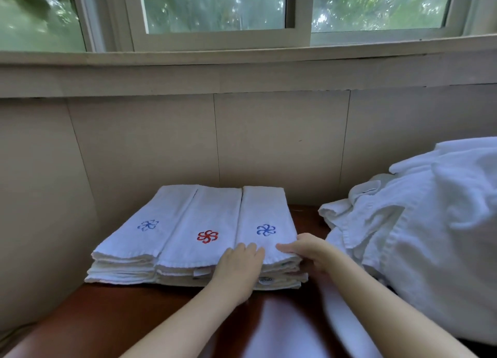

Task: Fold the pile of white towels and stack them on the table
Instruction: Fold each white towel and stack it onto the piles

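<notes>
Three stacks of folded white towels lie side by side on the dark red-brown table [139, 312]. The left stack [142, 231] carries a blue flower, the middle stack [207, 231] a red flower, the right stack [266, 220] a blue flower. My left hand [236, 271] lies flat on the near edge of the right stack, fingers straight. My right hand [309, 250] grips that stack's near right corner, thumb on top and fingers hidden below. A loose pile of unfolded white towels [419, 223] heaps up at the right.
A beige panelled wall [242, 142] rises directly behind the stacks, with a window sill [242, 69] and window above. A beige cushion-like surface [40, 223] borders the table on the left. Bare table shows in front of the stacks.
</notes>
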